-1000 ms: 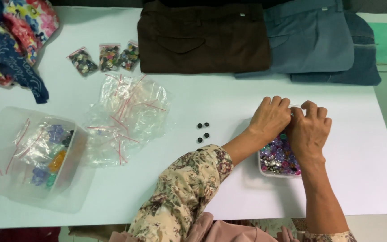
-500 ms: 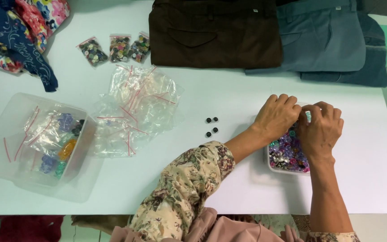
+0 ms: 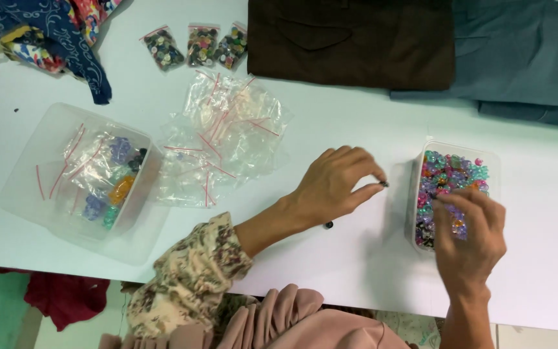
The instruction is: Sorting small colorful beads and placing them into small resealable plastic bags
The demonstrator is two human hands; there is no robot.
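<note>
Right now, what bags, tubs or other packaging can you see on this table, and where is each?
Three small zip bags: far edge, clear, full of dark mixed buttons.
Empty zip bags: table middle, clear with red strips, piled.
Clear tub: left, holding bagged coloured pieces.
Bead tub: right, under the right hand, multicoloured beads.

Bare table in the middle, things all around

The white table is bare between the left hand and the near edge, except for one small dark bead. The bead tub blocks the right side, under the right hand. Empty plastic bags and a clear box fill the left. Folded brown cloth lies along the far edge.
</note>
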